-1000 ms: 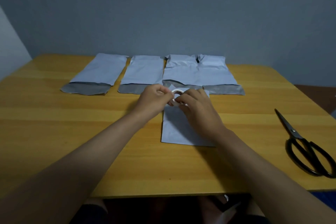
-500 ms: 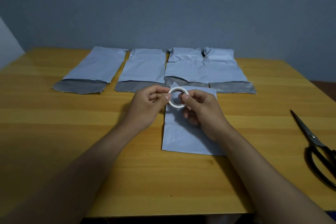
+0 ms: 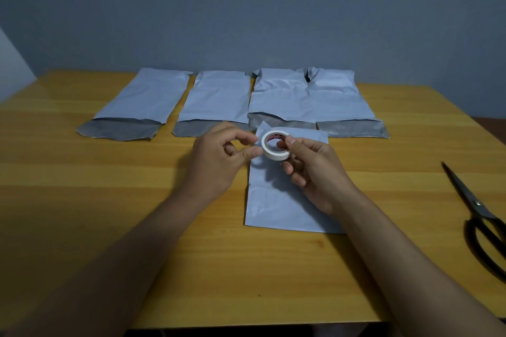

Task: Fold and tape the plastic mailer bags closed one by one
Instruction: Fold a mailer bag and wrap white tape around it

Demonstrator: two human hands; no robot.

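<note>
A small white tape roll [image 3: 274, 145] with a red-printed core is held above a folded pale mailer bag [image 3: 276, 205] lying in the middle of the wooden table [image 3: 82, 200]. My right hand [image 3: 312, 169] pinches the roll between thumb and fingers. My left hand [image 3: 221, 156] has its fingers curled, with the thumb tip touching the roll's left edge. Several more mailer bags [image 3: 219, 98] lie in a row at the back, their grey flaps open toward me.
Black scissors [image 3: 482, 213] lie on the table at the right edge, blades pointing away from me. A grey-blue wall stands behind the table. The table's near edge runs along the bottom of the view.
Both hands have lifted the tape roll off the folded bag and turned it so its open core faces me. The view has shifted slightly closer.
</note>
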